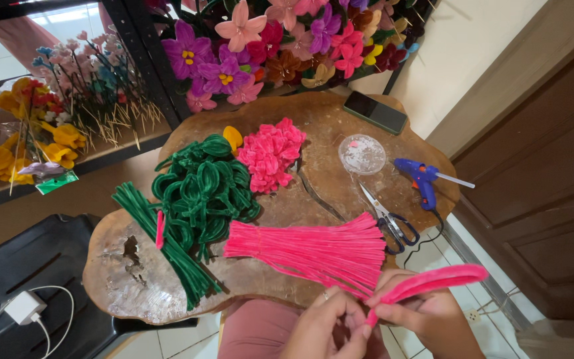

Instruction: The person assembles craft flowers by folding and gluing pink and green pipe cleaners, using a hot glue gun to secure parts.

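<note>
Down by the near edge of the brown wooden slab table [313, 119], both hands work on one bent pink fuzzy pipe cleaner [426, 282]. The left hand [323, 329] pinches its low end with closed fingertips, and the right hand [433, 319] grips the folded part just beside it. It looks like the bending step, so a small, tight twist seems needed. A fan of straight pink fuzzy stems [313, 249] lies close by, beside curled green fuzzy stems [204, 189] and silver scissors [390, 219].

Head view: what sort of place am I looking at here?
Probably a home craft corner for handmade flowers: a rough wooden slab table with pink fuzzy craft stems, a blue glue gun, and a shelf of finished artificial flowers.
</note>
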